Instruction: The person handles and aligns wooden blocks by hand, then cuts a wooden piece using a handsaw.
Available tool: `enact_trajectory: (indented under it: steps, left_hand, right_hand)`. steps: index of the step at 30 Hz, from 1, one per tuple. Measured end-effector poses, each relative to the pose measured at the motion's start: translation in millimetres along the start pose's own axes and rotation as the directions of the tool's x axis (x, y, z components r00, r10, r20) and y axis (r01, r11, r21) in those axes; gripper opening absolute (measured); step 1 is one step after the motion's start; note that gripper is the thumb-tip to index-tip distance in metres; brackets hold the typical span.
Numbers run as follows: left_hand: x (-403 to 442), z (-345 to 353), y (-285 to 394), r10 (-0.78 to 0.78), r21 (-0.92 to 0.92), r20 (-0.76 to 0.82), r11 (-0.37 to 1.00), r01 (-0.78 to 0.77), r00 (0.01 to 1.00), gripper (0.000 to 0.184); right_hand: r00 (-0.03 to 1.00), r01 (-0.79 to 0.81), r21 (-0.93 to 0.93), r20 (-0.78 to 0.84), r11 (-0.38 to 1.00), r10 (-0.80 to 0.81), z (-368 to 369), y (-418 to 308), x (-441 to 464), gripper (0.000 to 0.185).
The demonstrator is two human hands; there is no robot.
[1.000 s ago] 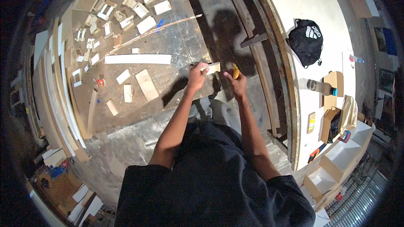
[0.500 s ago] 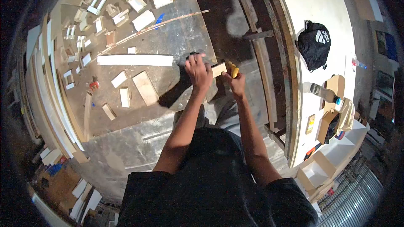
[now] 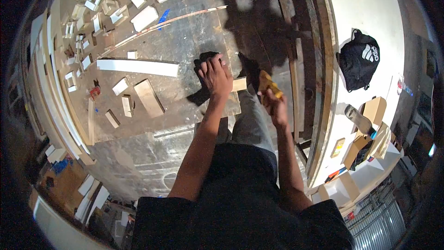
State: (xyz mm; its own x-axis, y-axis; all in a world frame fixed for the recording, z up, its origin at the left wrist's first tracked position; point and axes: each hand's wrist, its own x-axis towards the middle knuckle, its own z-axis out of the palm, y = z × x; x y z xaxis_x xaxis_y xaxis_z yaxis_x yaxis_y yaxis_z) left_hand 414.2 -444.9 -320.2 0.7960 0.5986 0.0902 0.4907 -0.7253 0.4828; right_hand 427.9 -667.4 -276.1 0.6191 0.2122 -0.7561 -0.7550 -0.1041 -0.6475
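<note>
Under my left hand [image 3: 216, 76] sits a short light wooden piece [image 3: 239, 84], held down at the edge of the worn work surface. Its right end sticks out beside my palm; the rest is covered. My left fingers are bent, and a dark shadow lies beyond them. My right hand [image 3: 276, 106] is closed around the yellow handle [image 3: 269, 86] of a tool, lifted to the right of the wooden piece and apart from it. The tool's working end is lost against the dark background, so I cannot tell its exact kind.
A long white strip [image 3: 138, 67] and a flat wooden board [image 3: 149, 97] lie to the left. Several small wooden assemblies [image 3: 118, 14] fill the far left. On the right, a white tabletop [image 3: 370, 0] bears a black bag [image 3: 360, 60] and a bottle [image 3: 360, 120].
My right hand has moved right and toward me with the yellow-handled tool, away from the wooden piece. My left hand stays on the piece. The view has shifted slightly.
</note>
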Motion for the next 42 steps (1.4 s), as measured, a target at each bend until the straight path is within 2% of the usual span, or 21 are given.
enact_trajectory:
  steps: [2, 4, 5, 6, 8, 10, 12, 14, 16, 17, 19, 22, 25, 27, 28, 30, 34, 37, 38, 39, 42]
  left_hand:
    - [-2, 1, -3, 0.022, -0.073, -0.039, 0.997, -0.025, 0.999, 0.022]
    - [-3, 2, -5, 0.025, -0.093, -0.056, 0.995, -0.030, 0.998, 0.022]
    - [-3, 3, -5, 0.034, -0.118, -0.083, 0.992, -0.044, 0.996, 0.022]
    - [-3, 5, -5, 0.028, -0.119, -0.078, 0.992, -0.037, 0.997, 0.022]
    - [-4, 6, -5, -0.011, -0.127, -0.099, 0.992, -0.001, 0.995, 0.021]
    - [-3, 4, -6, -0.013, -0.133, -0.106, 0.991, -0.001, 0.994, 0.021]
    - [-4, 8, -8, -0.013, -0.149, -0.115, 0.989, -0.004, 0.993, 0.020]
    - [-7, 17, -14, -0.024, -0.178, -0.145, 0.984, -0.002, 0.989, 0.020]
    - [-8, 10, -11, -0.019, -0.143, -0.163, 0.990, -0.005, 0.986, 0.020]
    - [-8, 7, -9, -0.012, -0.106, -0.177, 0.994, -0.007, 0.984, 0.020]
    - [-11, 4, -8, -0.046, -0.085, -0.175, 0.996, 0.031, 0.983, 0.020]
    - [-16, 17, -13, -0.154, -0.133, -0.167, 0.982, 0.132, 0.974, 0.018]
    - [-12, 8, -14, -0.043, -0.117, -0.237, 0.993, 0.016, 0.971, 0.017]
    - [-13, 5, -11, -0.037, -0.075, -0.223, 0.997, 0.021, 0.974, 0.017]
    - [-13, 6, -12, -0.033, -0.078, -0.223, 0.997, 0.016, 0.974, 0.017]
    - [-12, 9, -12, -0.024, -0.127, -0.272, 0.992, -0.011, 0.962, 0.018]
    - [-19, 3, -14, -0.038, -0.119, -0.277, 0.993, 0.005, 0.960, 0.026]
    - [-35, 0, -16, -0.138, -0.210, -0.268, 0.974, 0.082, 0.953, 0.034]
    - [-40, 0, -18, -0.172, -0.317, -0.213, 0.943, 0.099, 0.962, 0.037]
    - [-42, -1, -18, -0.200, -0.419, -0.155, 0.900, 0.119, 0.967, 0.039]
    - [-48, -4, -16, -0.206, -0.476, -0.157, 0.873, 0.109, 0.966, 0.039]
  right_hand:
    - [0.999, -0.006, 0.325, -0.030, 0.946, 0.017, -6, -23, -19, 0.022]
    - [0.970, -0.016, 0.494, -0.202, 0.869, 0.133, -22, -26, -29, 0.018]
    - [0.998, 0.019, 0.536, 0.043, 0.844, -0.049, -42, -29, -37, 0.016]
    - [0.999, -0.022, 0.621, -0.008, 0.783, 0.034, -38, -47, -48, 0.015]
    - [0.996, -0.013, 0.763, 0.064, 0.646, -0.056, -37, -58, -62, 0.017]
    - [0.983, -0.016, 0.773, 0.127, 0.634, -0.131, -32, -64, -68, 0.020]
    - [0.976, -0.036, 0.845, 0.145, 0.533, -0.164, -23, -70, -77, 0.023]
    - [0.980, -0.022, 0.830, 0.127, 0.557, -0.150, -15, -74, -85, 0.026]
    - [0.995, 0.094, 0.626, -0.074, 0.774, -0.060, 4, -80, -91, 0.029]
    - [0.954, 0.205, 0.388, -0.286, 0.899, -0.094, 25, -81, -88, 0.030]
    - [0.961, 0.148, -0.007, -0.235, 0.989, -0.145, 16, -61, -74, 0.029]
    - [0.951, 0.208, -0.391, -0.134, 0.897, -0.279, 24, -11, -22, 0.023]
    - [0.970, 0.168, -0.372, -0.105, 0.913, -0.221, 43, 14, 21, 0.031]
    - [0.975, 0.223, -0.161, 0.041, 0.961, -0.219, 51, 28, 37, 0.026]
    - [0.974, 0.226, -0.159, 0.037, 0.961, -0.223, 53, 27, 36, 0.026]
    - [0.992, 0.115, -0.128, 0.064, 0.985, -0.108, 53, 25, 34, 0.026]
    - [0.952, 0.302, -0.124, 0.088, 0.945, -0.293, 53, 33, 32, 0.021]
    - [0.928, 0.371, -0.097, 0.070, 0.924, -0.365, 54, 41, 29, 0.023]
    - [0.929, 0.370, -0.098, 0.066, 0.924, -0.364, 51, 42, 27, 0.023]
    - [0.946, 0.321, -0.070, 0.067, 0.944, -0.317, 49, 37, 23, 0.024]
    - [0.965, 0.254, -0.015, 0.071, 0.967, -0.253, 52, 28, 16, 0.024]
